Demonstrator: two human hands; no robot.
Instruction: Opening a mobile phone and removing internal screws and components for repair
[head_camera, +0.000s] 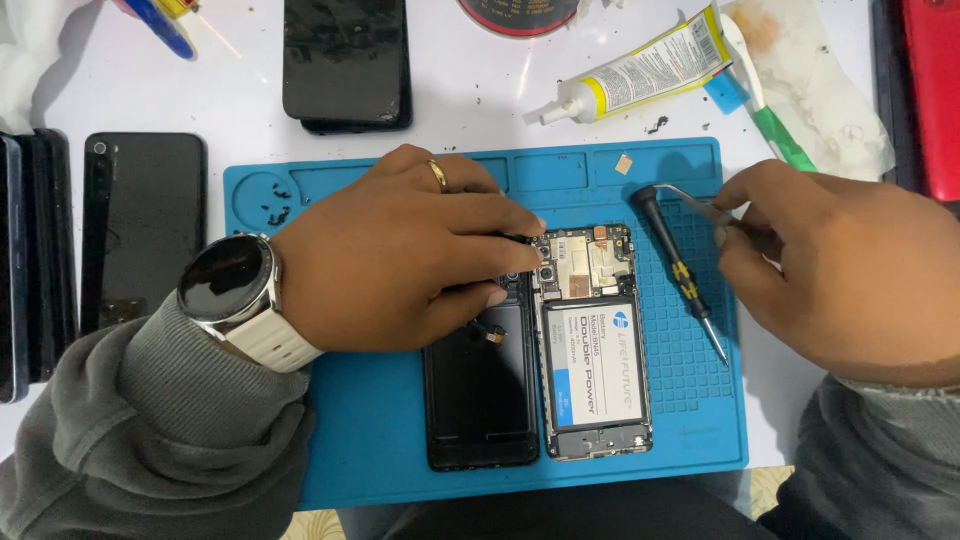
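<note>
The left hand (400, 262) lies flat over the top of 2 phone halves on the blue repair mat (380, 450), fingers spread and pressing down rather than clenched; its fingertips (525, 225) reach the upper edge of the opened phone body (595, 350), and the thumb rests near the detached black back cover (480, 400) that lies just beside it at 9 o'clock. The phone body shows its circuit board at the 12 o'clock end and a white-and-blue battery (592, 365) below it, so its long axis runs from 12 to 6 o'clock. The right hand (850, 270) sits well apart at 3 o'clock of the phone, pinching thin metal tweezers (700, 205) between thumb and forefinger; the tips point toward 9 o'clock, at the board. Between that hand and the phone lies a small black-handled screwdriver (682, 270), untouched, slanting from 11 to 5 o'clock. The left hand is the nearer one, already touching the phone; the tweezers have the board at 9 o'clock from their tips. Off the mat, at 12 o'clock, lie a glue tube (640, 70) and a stacked dark phone (345, 60); another dark phone (145, 225) lies at 9 o'clock.
</note>
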